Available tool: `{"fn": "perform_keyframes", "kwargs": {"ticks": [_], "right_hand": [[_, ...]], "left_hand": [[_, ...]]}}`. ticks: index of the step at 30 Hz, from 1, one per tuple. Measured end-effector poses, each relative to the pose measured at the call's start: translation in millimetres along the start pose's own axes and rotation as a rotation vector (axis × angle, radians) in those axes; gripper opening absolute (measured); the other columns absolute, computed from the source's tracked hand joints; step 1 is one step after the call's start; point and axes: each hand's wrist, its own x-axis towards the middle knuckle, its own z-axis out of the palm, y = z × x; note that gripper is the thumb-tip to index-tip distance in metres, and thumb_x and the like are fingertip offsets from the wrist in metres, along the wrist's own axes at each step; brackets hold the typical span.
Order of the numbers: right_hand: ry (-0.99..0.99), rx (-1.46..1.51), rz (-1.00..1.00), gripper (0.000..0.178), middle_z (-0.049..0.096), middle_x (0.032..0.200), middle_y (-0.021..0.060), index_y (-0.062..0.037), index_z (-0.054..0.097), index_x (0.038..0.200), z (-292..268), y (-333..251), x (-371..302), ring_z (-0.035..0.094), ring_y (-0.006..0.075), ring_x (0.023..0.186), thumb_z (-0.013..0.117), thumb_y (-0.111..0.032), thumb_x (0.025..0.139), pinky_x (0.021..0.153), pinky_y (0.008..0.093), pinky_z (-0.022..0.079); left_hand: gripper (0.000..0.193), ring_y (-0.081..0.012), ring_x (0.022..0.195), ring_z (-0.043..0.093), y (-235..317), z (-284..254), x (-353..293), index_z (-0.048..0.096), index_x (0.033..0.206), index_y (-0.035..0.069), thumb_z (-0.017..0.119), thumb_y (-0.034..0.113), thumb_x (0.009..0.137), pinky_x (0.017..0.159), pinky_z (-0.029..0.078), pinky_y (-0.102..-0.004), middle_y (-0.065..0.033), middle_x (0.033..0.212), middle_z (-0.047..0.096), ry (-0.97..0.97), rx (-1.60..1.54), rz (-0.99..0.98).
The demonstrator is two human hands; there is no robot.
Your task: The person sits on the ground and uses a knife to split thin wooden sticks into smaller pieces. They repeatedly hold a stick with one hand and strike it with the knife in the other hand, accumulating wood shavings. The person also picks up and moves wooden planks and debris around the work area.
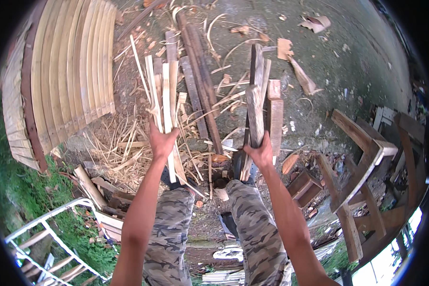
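Observation:
My left hand [164, 141] is closed around a bundle of thin, pale wooden strips [167, 97], which point away from me and fan apart at their far ends. Closed too, my right hand [260, 151] grips several weathered wood pieces [255, 112], greyish and thicker than the strips. Both bundles are in front of my feet, spaced apart. Between them, long dark wooden battens [202, 81] lie on the ground. Just right of my right hand is a squared brown wood block [275, 117].
Curled wood shavings [121, 152] cover the ground at the left. A slatted wooden panel [76, 71] lies at the far left, with a white metal frame [45, 224] nearer me. Broken wooden frames [357, 190] are piled at the right. Concrete [338, 71] stretches out beyond.

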Motion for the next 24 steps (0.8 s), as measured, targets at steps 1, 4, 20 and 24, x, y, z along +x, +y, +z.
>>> {"fn": "perform_keyframes", "kwargs": {"ticks": [1, 4, 20, 24], "right_hand": [[-0.034, 0.078, 0.074, 0.077, 0.06, 0.117, 0.0272, 0.0049, 0.045, 0.129, -14, 7, -14, 0.06, 0.0398, 0.107, 0.078, -0.03, 0.068, 0.092, 0.0446, 0.047], [-0.076, 0.246, 0.153, 0.074, 0.064, 0.113, 0.0193, 0.001, 0.045, 0.132, -59, 21, -59, 0.064, 0.0292, 0.101, 0.078, -0.02, 0.069, 0.089, 0.0393, 0.051], [-0.043, 0.967, 0.401, 0.086, 0.061, 0.123, 0.0183, 0.0077, 0.034, 0.143, -92, 36, -290, 0.061, 0.024, 0.109, 0.079, -0.004, 0.07, 0.097, 0.0346, 0.049], [-0.047, 1.1, 0.425, 0.081, 0.063, 0.12, 0.0172, 0.0067, 0.039, 0.141, -88, 43, -357, 0.062, 0.0231, 0.105, 0.077, -0.009, 0.071, 0.091, 0.0343, 0.05]], "left_hand": [[0.075, -0.0328, 0.109, 0.063, 10, -5, -12, 0.039, 0.133, -0.009, 0.077, 0.013, 0.072, 0.102, 0.046, -0.0411, -0.0265, 0.124, 0.059, -0.045, -0.146, 0.031], [0.064, -0.0278, 0.097, 0.064, 44, -29, -50, 0.042, 0.128, -0.01, 0.074, 0.004, 0.073, 0.094, 0.05, -0.036, -0.0191, 0.111, 0.063, -0.244, -0.489, 0.02], [0.045, -0.0241, 0.085, 0.069, 71, -128, -246, 0.059, 0.115, -0.007, 0.076, 0.002, 0.073, 0.075, 0.058, -0.0363, -0.0144, 0.097, 0.07, -0.924, -0.464, -0.24], [0.034, -0.0218, 0.076, 0.07, 41, -162, -294, 0.064, 0.103, -0.006, 0.077, 0.002, 0.073, 0.067, 0.058, -0.0348, -0.0142, 0.089, 0.07, -1.017, -0.453, -0.132]]}}
